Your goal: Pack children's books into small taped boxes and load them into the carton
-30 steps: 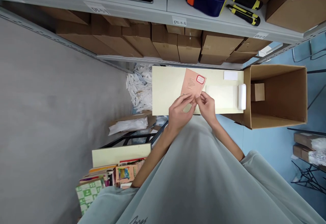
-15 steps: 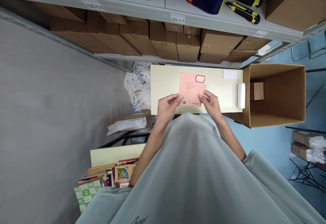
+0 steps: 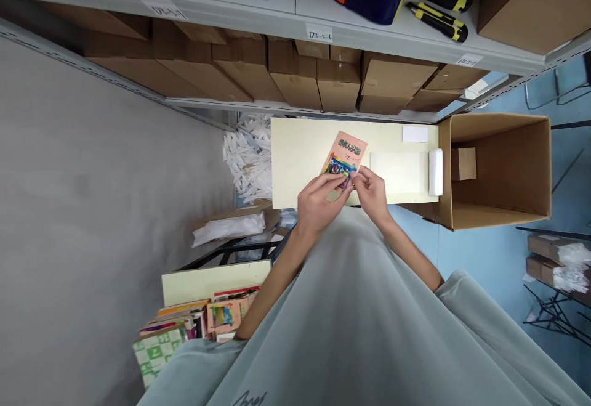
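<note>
A small pink book [image 3: 349, 146] is held over the cream tabletop [image 3: 295, 153], tilted, with a colourful picture and dark lettering on the face toward me. My left hand [image 3: 318, 199] grips its lower left edge, thumb and fingers closed on it. At the lower right corner my right hand [image 3: 370, 195] pinches the book between thumb and fingers. The two hands nearly meet at the lower edge and cover part of it.
On the table's right lie a white card [image 3: 414, 133] and a white roll [image 3: 435, 172]. An open cardboard box [image 3: 503, 172] stands beyond. Shelves with boxes [image 3: 339, 85] and utility knives [image 3: 438, 21] rise ahead. Stacked books [image 3: 159, 347] sit lower left, shredded paper [image 3: 249, 159] left of the table.
The book has been turned from its barcoded back to its picture side and tilted. My left hand has moved right, bringing both hands close together at the lower edge.
</note>
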A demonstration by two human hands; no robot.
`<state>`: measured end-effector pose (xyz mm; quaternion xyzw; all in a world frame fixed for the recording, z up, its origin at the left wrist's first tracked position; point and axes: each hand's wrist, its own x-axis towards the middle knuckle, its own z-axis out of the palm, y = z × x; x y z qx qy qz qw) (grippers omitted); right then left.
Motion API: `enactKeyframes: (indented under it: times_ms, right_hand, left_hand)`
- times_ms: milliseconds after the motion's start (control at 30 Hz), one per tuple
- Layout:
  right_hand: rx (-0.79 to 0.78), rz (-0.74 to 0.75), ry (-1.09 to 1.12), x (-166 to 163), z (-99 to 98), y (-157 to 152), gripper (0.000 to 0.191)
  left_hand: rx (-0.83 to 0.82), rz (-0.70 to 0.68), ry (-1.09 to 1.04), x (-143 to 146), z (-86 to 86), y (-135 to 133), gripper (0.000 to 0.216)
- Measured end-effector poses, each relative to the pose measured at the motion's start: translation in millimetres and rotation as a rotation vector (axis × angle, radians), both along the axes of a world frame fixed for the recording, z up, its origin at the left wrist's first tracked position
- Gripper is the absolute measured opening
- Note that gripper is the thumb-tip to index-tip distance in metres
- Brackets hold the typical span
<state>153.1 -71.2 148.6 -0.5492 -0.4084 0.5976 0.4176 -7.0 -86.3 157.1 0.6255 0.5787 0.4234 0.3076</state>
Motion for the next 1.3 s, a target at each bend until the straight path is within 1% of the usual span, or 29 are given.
enactKeyframes:
  times_ms: [67,133,167,233,300,367,433,533,600,667,733,833,867,900,967,1033,1067,1100,1200,1300]
  right_hand:
    - [-0.022,0.026,0.021,11.8,-1.2,3.2,0.07]
    - [-0.043,0.066,0.04,23.6,-1.3,5.6,0.071]
    - [-0.05,0.084,0.047,28.4,-1.1,6.3,0.07]
    - [-0.056,0.113,0.058,35.4,-1.1,7.1,0.067]
    - [-0.045,0.128,0.059,38.9,-1.8,8.2,0.064]
    - [-0.006,0.133,0.037,40.1,-2.0,10.0,0.061]
    - [0.072,0.125,-0.011,40.4,-0.2,12.6,0.055]
    - [0.229,0.121,-0.109,41.1,7.0,16.6,0.037]
    - [0.311,0.134,-0.16,41.9,12.1,18.6,0.029]
    - [0.365,0.144,-0.177,42.6,14.9,19.5,0.026]
    - [0.396,0.144,-0.177,43.1,14.6,19.2,0.026]
    - [0.38,0.142,-0.19,43.3,9.4,17.2,0.029]
    - [0.353,0.132,-0.195,43.2,6.9,16.3,0.031]
    - [0.319,0.118,-0.194,42.9,4.2,15.5,0.036]
    - [0.243,0.094,-0.171,42.0,-0.5,14.5,0.055]
    - [0.185,0.095,-0.138,41.2,-2.7,14.5,0.071]
    - [0.169,0.11,-0.127,41.0,-2.4,15.1,0.073]
    - [0.158,0.126,-0.124,41.0,-1.1,16.0,0.071]
    - [0.126,0.142,-0.13,41.6,6.9,20.5,0.055]
    - [0.066,0.148,-0.104,42.0,15.5,26.1,0.051]
  left_hand:
    - [-0.097,0.058,-0.035,-10.4,-1.1,7.9,0.033]
    - [-0.21,0.115,-0.107,-24.4,-7.0,18.3,0.046]
    - [-0.278,0.104,-0.171,-31.0,-11.4,23.3,0.051]
    - [-0.417,0.019,-0.333,-41.5,-20.9,31.0,0.059]
    - [-0.494,-0.048,-0.447,-47.1,-27.9,34.7,0.062]
    - [-0.478,-0.05,-0.453,-49.1,-29.4,35.1,0.058]
    - [-0.402,-0.051,-0.404,-49.5,-25.1,34.5,0.048]
    - [-0.22,-0.088,-0.327,-49.5,-13.3,34.5,0.025]
    - [-0.095,-0.11,-0.286,-49.7,-6.2,34.8,0.011]
    - [-0.016,-0.115,-0.248,-50.1,-2.1,34.2,0.01]
    - [0.014,-0.113,-0.213,-51.1,-1.6,32.5,0.012]
    - [-0.017,-0.095,-0.212,-52.8,-5.9,29.0,0.005]
    - [-0.046,-0.074,-0.234,-53.2,-7.9,28.1,0.008]
    - [-0.077,-0.049,-0.266,-53.5,-9.8,27.4,0.019]
    - [-0.129,-0.007,-0.332,-54.0,-12.6,27.1,0.039]
    - [-0.163,-0.01,-0.36,-54.7,-12.6,28.0,0.047]
    - [-0.18,-0.022,-0.355,-55.2,-11.6,28.6,0.047]
    - [-0.199,-0.033,-0.342,-55.9,-10.0,29.3,0.045]
    - [-0.259,-0.035,-0.308,-58.4,-4.7,31.2,0.047]
    - [-0.326,-0.024,-0.329,-60.3,-2.8,33.8,0.053]
